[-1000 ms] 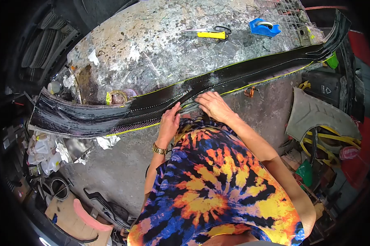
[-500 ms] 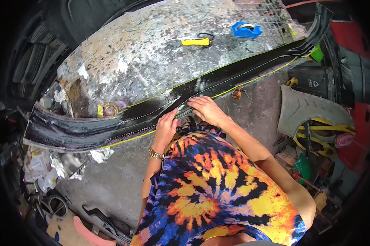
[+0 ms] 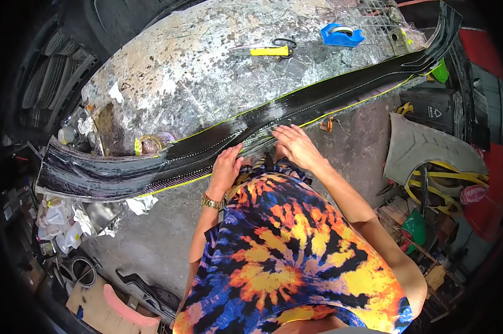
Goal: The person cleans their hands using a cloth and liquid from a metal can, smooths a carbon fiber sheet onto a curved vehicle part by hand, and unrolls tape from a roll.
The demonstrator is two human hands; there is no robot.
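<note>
A long curved mould (image 3: 90, 170) stretches across the table, lined over much of its length with black carbon-fibre cloth (image 3: 318, 100). Yellow tape runs along its edges. My left hand (image 3: 227, 166) rests on the near edge around the middle, fingers laid together over the cloth's border. To its right, my right hand (image 3: 297, 146) has its fingertips on the same near edge, fingers stretched and slightly bent. Neither hand appears to grasp anything; the right thumb is partly hidden. A watch (image 3: 211, 201) sits on my left wrist.
On the stained table (image 3: 168, 67) behind the mould lie scissors (image 3: 287, 47), a yellow-handled knife (image 3: 268, 52) and a blue tape dispenser (image 3: 342, 35). A tape roll (image 3: 151, 145) lies at left. A grey fender-shaped panel (image 3: 429, 147) stands at right; crumpled foil (image 3: 140, 205) hangs below the mould.
My right hand has slid right along the mould's near edge, away from the left hand. The left hand stays at about the same place. The view has shifted slightly.
</note>
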